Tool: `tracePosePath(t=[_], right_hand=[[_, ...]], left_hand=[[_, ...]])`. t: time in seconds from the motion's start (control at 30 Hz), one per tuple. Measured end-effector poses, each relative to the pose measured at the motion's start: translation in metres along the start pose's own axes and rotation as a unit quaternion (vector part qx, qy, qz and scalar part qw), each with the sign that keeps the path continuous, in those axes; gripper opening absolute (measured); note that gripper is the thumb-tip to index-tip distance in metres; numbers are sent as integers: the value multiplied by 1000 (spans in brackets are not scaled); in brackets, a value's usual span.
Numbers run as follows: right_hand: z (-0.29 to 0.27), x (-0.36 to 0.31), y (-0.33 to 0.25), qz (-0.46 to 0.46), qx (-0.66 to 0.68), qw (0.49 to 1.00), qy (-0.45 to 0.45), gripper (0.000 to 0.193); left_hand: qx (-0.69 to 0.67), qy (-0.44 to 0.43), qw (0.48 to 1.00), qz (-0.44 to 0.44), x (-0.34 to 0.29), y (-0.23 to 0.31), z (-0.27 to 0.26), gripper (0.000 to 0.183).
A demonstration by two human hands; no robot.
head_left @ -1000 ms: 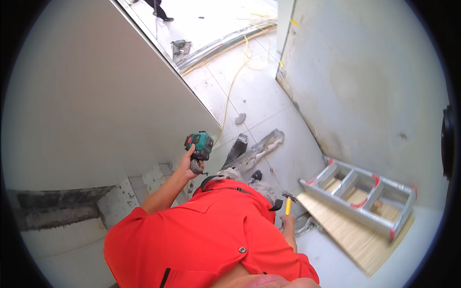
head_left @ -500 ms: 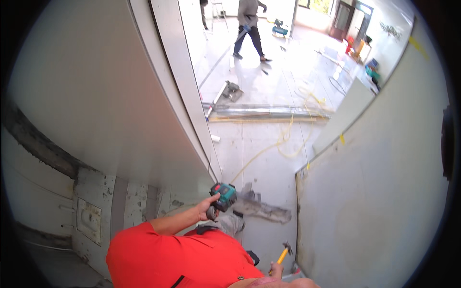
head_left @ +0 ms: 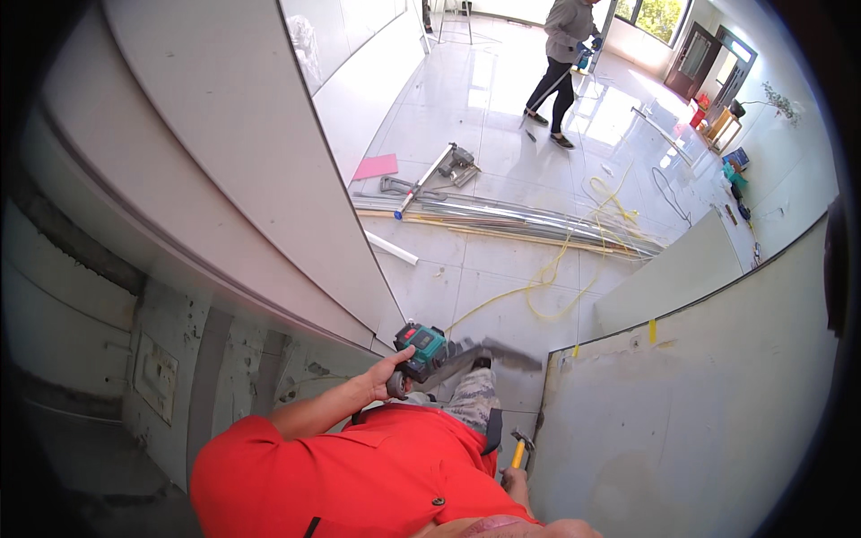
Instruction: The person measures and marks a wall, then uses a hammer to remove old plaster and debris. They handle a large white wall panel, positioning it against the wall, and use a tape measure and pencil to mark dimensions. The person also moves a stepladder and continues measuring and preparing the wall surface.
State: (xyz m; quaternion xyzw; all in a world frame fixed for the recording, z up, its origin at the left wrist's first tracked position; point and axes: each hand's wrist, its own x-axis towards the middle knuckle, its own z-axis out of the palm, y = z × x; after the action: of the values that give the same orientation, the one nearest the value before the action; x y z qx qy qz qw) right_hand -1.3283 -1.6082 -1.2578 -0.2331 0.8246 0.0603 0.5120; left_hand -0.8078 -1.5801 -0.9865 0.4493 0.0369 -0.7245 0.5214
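Observation:
My left hand is closed around a boxy teal-and-black laser level, held out in front of my body near the foot of the pale panel on the left. A dark round part sticks out below my grip. Low on the right, my right hand grips a hammer by its yellow handle, its metal head pointing up and away from me, close to the right-hand wall. My legs show between the two tools, with one foot stepping ahead on the tiles.
Pale panels rise on the left, and a low wall runs along the right. Ahead, long metal strips lie across the floor, with a yellow cord trailing nearby. A person carrying a tool walks in the bright room beyond.
I have moved forward; the metal strips appear nearer and more of the room shows. The co-worker has shifted right in the view. Both hands keep their tools.

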Motion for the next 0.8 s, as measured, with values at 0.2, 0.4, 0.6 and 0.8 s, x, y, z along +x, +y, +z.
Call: tracePosePath(t=[0.2,0.4,0.6,0.8], right_hand=[[1,75,-28,-90,-73,993,31,27],[-89,41,-48,-59,-187,979,61,26],[-118,48,-166,-121,-265,955,58,25],[-125,69,-295,-184,-282,941,33,24]], left_hand=[[-106,26,994,30,58,-46,-50,49],[-225,114,966,53,15,-113,-45,53],[-327,176,924,96,49,-101,-31,54],[-373,172,890,197,85,-103,-15,52]])
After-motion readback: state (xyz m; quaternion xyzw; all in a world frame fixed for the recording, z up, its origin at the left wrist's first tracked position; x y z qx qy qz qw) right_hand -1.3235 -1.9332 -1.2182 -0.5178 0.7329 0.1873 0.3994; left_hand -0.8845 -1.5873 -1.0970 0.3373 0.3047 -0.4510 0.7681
